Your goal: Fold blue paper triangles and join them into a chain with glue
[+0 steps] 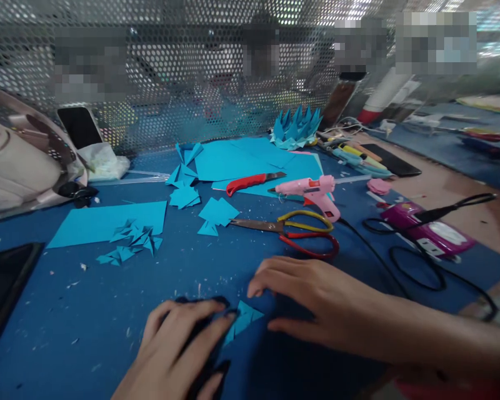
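A small folded piece of blue paper (246,318) lies on the blue tabletop at the front middle. My left hand (181,344) rests over its left side, fingers stretched out and a fingertip touching the paper. To the right of the piece hovers my right hand (304,289), its fingers curved and apart from the thumb, holding nothing. Beyond the hands lie scissors (275,225) with yellow and red handles. Cut blue squares (219,211) sit by their tip. Several folded blue triangles (135,238) are heaped at the left on a blue sheet (79,223).
A pink glue gun (308,190) and a red-handled knife (254,180) lie behind the scissors, near large blue sheets (241,155). A spiky blue paper model (296,128) stands by the mesh panel. Right: a purple power strip (429,230) with black cable. Left: a bag (16,155), a phone (80,126).
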Demonstrator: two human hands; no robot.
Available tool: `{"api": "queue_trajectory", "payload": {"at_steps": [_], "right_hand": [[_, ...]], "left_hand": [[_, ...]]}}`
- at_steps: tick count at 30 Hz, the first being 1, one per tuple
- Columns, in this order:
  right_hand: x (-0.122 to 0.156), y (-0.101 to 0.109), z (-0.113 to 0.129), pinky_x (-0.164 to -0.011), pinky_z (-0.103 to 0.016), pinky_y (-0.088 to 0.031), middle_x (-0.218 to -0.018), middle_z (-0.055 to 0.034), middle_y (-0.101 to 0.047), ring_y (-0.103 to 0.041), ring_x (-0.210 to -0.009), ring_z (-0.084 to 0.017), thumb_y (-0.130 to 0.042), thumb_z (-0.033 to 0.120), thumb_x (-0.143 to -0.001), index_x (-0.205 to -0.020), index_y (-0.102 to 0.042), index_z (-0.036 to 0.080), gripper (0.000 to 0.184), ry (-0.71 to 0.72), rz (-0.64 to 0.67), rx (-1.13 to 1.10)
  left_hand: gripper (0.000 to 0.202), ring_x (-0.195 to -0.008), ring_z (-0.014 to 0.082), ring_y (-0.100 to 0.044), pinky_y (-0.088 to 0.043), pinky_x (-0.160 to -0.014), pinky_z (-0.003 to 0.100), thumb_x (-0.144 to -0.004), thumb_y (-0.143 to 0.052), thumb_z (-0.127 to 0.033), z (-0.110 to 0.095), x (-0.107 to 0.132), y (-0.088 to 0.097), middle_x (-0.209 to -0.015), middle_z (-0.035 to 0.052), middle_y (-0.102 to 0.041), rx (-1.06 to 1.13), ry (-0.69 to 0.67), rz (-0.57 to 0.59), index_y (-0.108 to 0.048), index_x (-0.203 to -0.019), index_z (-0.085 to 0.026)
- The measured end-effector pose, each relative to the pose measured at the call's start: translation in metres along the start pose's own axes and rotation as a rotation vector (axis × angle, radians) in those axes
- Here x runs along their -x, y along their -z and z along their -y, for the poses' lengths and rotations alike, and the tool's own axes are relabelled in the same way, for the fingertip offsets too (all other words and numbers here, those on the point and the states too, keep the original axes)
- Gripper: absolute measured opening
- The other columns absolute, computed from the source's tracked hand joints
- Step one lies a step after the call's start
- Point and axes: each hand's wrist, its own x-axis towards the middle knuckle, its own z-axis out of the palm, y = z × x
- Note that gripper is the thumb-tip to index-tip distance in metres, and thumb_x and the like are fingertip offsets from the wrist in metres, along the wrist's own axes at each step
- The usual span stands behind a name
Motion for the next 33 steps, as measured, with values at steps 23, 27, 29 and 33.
{"api": "queue_trajectory", "payload": {"at_steps": [23, 27, 29, 33], "right_hand": [[-0.051, -0.012, 0.0, -0.051, -0.018, -0.036, -0.062, 0.0071, -0.048, -0.045, -0.055, -0.008, -0.078, 0.043, -0.076, -0.089, -0.064, 0.018, 0.032, -0.088, -0.033, -0.467], [-0.056, -0.012, 0.0, -0.052, -0.019, -0.036, -0.06, 0.0067, -0.048, -0.045, -0.056, -0.008, -0.07, 0.035, -0.084, -0.09, -0.064, 0.018, 0.019, -0.057, -0.041, -0.486], [-0.058, -0.014, 0.0, -0.053, -0.019, -0.038, -0.06, 0.0065, -0.05, -0.049, -0.056, -0.008, -0.07, 0.03, -0.084, -0.091, -0.063, 0.017, 0.016, -0.058, -0.037, -0.515], [-0.065, -0.018, 0.0, -0.054, -0.019, -0.045, -0.064, 0.0038, -0.057, -0.061, -0.06, -0.011, -0.071, 0.026, -0.08, -0.087, -0.06, 0.016, 0.016, -0.111, -0.056, -0.68]], "left_hand": [[0.01, -0.067, 0.0139, -0.054, -0.038, -0.059, 0.023, -0.081, -0.063, -0.028, 0.021, -0.04, 0.014, -0.072, -0.0016, -0.06, 0.801, 0.555, -0.041, -0.058, -0.079, -0.019], [0.012, -0.066, 0.0123, -0.058, -0.04, -0.059, 0.02, -0.079, -0.067, -0.026, 0.024, -0.041, 0.014, -0.069, -0.0022, -0.062, 0.929, 0.579, -0.055, -0.058, -0.078, -0.018], [0.013, -0.067, 0.0123, -0.062, -0.043, -0.059, 0.02, -0.08, -0.068, -0.025, 0.025, -0.041, 0.012, -0.071, -0.002, -0.063, 0.998, 0.587, -0.067, -0.057, -0.08, -0.018], [0.03, -0.063, 0.0147, -0.069, -0.047, -0.052, 0.02, -0.076, -0.074, -0.029, 0.027, -0.043, 0.01, -0.078, -0.0021, -0.066, 1.15, 0.632, -0.162, -0.053, -0.096, -0.02]]}}
